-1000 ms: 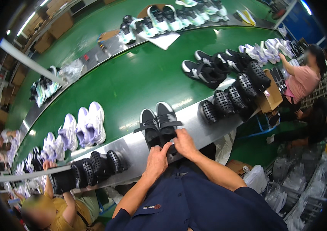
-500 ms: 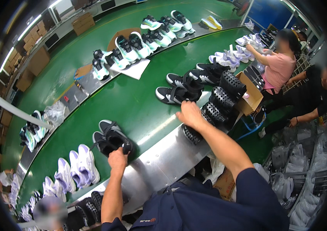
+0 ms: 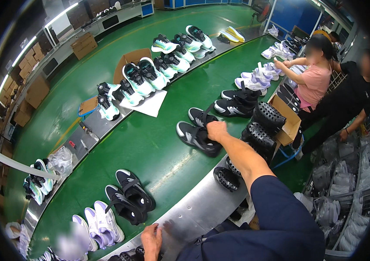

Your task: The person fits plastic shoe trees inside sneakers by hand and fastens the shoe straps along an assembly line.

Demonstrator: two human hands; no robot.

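My right hand (image 3: 216,129) reaches out over the green conveyor belt (image 3: 150,148) and rests on a pair of black and grey sneakers (image 3: 198,132), fingers curled on the nearer shoe. My left hand (image 3: 152,239) lies low on the metal belt edge (image 3: 193,213), holding nothing, fingers loosely bent. A second black pair (image 3: 128,195) sits on the belt just beyond my left hand, apart from it.
White and lilac sneakers (image 3: 100,222) lie left of the black pair. Black perforated shoe lasts (image 3: 261,126) and a cardboard box (image 3: 286,124) line the right edge. Two people (image 3: 315,78) work at the far right. Teal and white sneakers (image 3: 150,74) sit across the belt.
My left hand has let go of the near black pair and dropped back to the metal edge. My right hand has come down onto the farther black and grey pair.
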